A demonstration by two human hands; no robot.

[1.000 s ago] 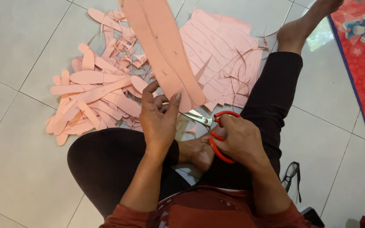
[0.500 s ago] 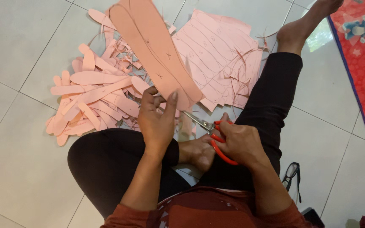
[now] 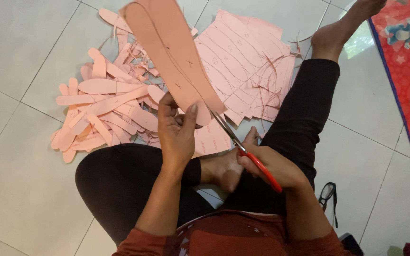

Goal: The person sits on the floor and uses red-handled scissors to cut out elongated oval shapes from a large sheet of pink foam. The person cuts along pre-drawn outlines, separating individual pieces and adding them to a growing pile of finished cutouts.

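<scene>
A long pink sheet (image 3: 174, 57) is held up over the lap, pinched at its bottom end by the left hand (image 3: 176, 135), while the right hand (image 3: 269, 168) grips red scissors (image 3: 245, 154) cutting it, with pink cut-outs (image 3: 100, 114) piled on the floor (image 3: 20, 57).

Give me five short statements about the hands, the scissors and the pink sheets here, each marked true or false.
1. The left hand holds up a long pink sole-shaped sheet. True.
2. The right hand grips blue-handled scissors. False: the red-handled metal scissors have red handles.
3. The scissor blades point toward the held sheet. True.
4. The pile of cut pink sole shapes lies on a carpet. False: it lies on the pale tiled floor.
5. Black-framed glasses lie on the floor by the right leg. True.
</scene>
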